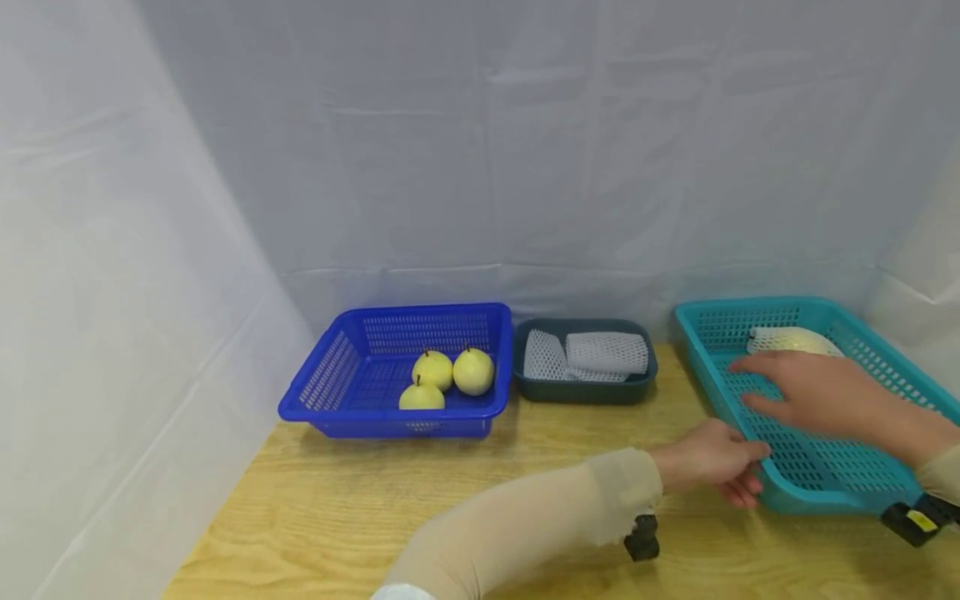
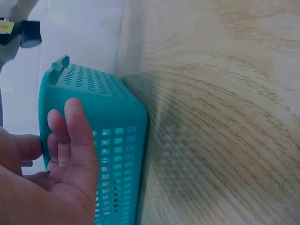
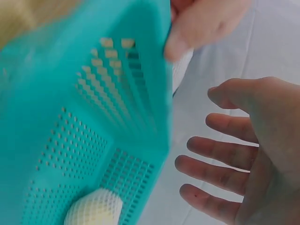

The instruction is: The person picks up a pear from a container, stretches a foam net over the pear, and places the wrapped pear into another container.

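My left hand holds the near left rim of a teal plastic basket. In the left wrist view, the thumb of this left hand goes over the rim, while the fingers lie along the outer wall. Above the basket's interior is my right hand, with spread fingers and nothing in them. The right wrist view shows the same right hand, palm and fingers bare. A pale yellow pear in a white foam net lies at the basket's far end, partly hidden by the right hand.
At the left stands a blue basket with three yellow pears inside. Between the baskets, a dark green tray contains white foam nets. All stand on a wooden table, with white sheeting behind and at the sides.
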Motion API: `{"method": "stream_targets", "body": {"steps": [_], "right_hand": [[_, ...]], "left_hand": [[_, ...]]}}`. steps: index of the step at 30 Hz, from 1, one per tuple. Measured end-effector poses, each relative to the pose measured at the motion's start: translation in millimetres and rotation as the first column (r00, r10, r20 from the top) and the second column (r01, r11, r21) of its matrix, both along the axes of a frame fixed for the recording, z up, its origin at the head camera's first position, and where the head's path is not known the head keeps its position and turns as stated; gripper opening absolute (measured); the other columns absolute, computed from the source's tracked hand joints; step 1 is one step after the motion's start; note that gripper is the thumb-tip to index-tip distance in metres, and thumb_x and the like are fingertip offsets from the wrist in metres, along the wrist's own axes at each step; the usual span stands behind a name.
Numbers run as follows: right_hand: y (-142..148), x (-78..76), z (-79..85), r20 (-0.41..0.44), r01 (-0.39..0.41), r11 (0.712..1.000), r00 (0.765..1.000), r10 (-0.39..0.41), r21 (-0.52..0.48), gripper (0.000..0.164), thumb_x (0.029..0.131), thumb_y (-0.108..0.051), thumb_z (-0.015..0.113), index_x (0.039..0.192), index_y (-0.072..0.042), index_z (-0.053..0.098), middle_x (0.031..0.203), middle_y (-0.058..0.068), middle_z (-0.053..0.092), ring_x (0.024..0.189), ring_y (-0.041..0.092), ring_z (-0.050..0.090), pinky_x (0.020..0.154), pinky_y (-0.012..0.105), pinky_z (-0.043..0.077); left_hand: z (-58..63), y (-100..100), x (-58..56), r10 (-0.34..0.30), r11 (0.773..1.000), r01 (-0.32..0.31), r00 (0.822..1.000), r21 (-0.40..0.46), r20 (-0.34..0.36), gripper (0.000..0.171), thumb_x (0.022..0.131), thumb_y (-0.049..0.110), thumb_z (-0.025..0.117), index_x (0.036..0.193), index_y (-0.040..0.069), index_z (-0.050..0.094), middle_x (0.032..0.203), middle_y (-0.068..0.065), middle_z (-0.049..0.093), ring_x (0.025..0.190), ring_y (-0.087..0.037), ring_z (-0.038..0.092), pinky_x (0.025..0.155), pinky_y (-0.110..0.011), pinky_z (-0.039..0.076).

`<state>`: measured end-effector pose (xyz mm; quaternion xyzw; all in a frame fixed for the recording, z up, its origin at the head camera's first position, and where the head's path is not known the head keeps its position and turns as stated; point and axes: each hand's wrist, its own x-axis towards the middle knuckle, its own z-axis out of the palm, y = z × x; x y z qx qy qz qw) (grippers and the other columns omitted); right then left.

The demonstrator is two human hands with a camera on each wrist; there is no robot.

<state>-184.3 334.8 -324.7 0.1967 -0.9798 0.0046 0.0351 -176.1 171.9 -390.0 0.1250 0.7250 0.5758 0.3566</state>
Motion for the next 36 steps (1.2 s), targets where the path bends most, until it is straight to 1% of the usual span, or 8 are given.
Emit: {"method": "stream_targets", "body": {"steps": [4,7,15,19,22,27,34,36], "right_hand": [[-9,10.9,-3.7,-0.003,0.003,0.999,1.0,-0.003,-0.036,0.041,0.092,-0.036,0.072,0.126,-0.014,0.068,0.122,0.012,0.07,0.082,0.018,0.069,0.055,0.035,0.051],[-13,18.4,-6.0,-0.015,0.003,0.998,1.0,-0.004,-0.067,0.037,0.092,-0.035,0.072,0.125,-0.017,0.069,0.115,0.004,0.072,0.085,0.018,0.069,0.054,0.032,0.05],[-23,30.8,-13.8,-0.016,0.015,0.988,1.0,-0.018,-0.154,0.033,0.095,-0.034,0.07,0.123,-0.019,0.069,0.104,-0.005,0.073,0.083,0.013,0.067,0.053,0.029,0.048],[-24,34.5,-18.8,-0.03,0.014,0.983,0.999,-0.019,-0.181,0.031,0.094,-0.034,0.071,0.12,-0.019,0.07,0.103,-0.005,0.072,0.08,0.011,0.066,0.054,0.028,0.047],[-26,36.6,-21.3,-0.019,0.022,0.979,0.999,-0.026,-0.202,0.029,0.094,-0.034,0.071,0.119,-0.02,0.07,0.102,-0.007,0.072,0.078,0.006,0.064,0.054,0.027,0.047],[-28,39.7,-23.3,0.005,0.03,0.97,1.0,-0.03,-0.24,0.026,0.096,-0.034,0.068,0.119,-0.022,0.07,0.1,-0.011,0.071,0.075,-0.001,0.061,0.055,0.025,0.046],[-33,42.6,-27.3,-0.021,-0.023,0.954,1.0,0.018,-0.299,0.023,0.095,-0.028,0.07,0.117,-0.021,0.07,0.1,-0.011,0.07,0.077,-0.003,0.06,0.056,0.023,0.046],[-36,43.4,-29.1,-0.026,-0.045,0.948,0.999,0.039,-0.315,0.023,0.096,-0.028,0.07,0.117,-0.021,0.07,0.101,-0.012,0.07,0.078,-0.004,0.061,0.057,0.023,0.047]], "left_hand": [[-1.3,-1,0.1,0.002,1.0,-0.002,1.0,0.005,-0.028,0.032,0.101,0.022,0.059,0.078,-0.001,0.062,0.059,-0.01,0.06,0.047,-0.018,0.057,0.059,-0.039,0.06],[-2.6,-1,0.5,0.002,1.0,-0.002,0.999,0.01,-0.047,0.033,0.101,0.022,0.059,0.078,-0.002,0.062,0.058,-0.009,0.06,0.046,-0.017,0.057,0.053,-0.036,0.058],[-6.6,-10,3.9,-0.007,1.0,0.004,0.993,-0.028,-0.116,0.037,0.1,0.03,0.059,0.077,0.002,0.063,0.059,-0.007,0.061,0.047,-0.017,0.059,0.06,-0.04,0.06],[-5.5,-16,5.9,-0.018,0.998,0.011,0.992,-0.055,-0.123,0.034,0.099,0.029,0.06,0.076,0.005,0.065,0.06,-0.006,0.062,0.048,-0.017,0.059,0.058,-0.036,0.059],[-4.8,-22,6.2,-0.037,0.996,0.025,0.988,-0.084,-0.15,0.033,0.099,0.029,0.061,0.074,0.007,0.065,0.059,-0.005,0.063,0.048,-0.015,0.059,0.055,-0.03,0.056],[-3.8,-34,5.9,-0.103,0.985,0.062,0.962,-0.163,-0.255,0.035,0.098,0.028,0.062,0.072,0.005,0.066,0.058,-0.003,0.065,0.05,-0.013,0.061,0.056,-0.023,0.052],[0.0,-60,5.8,-0.203,0.965,0.116,0.897,-0.234,-0.393,0.025,0.097,0.03,0.062,0.078,0.013,0.066,0.056,0.005,0.061,0.054,-0.007,0.059,0.058,-0.018,0.049],[2.4,-68,6.6,-0.215,0.962,0.122,0.889,-0.245,-0.404,0.022,0.096,0.029,0.063,0.08,0.014,0.065,0.058,0.006,0.062,0.055,-0.006,0.059,0.058,-0.019,0.05]]}}
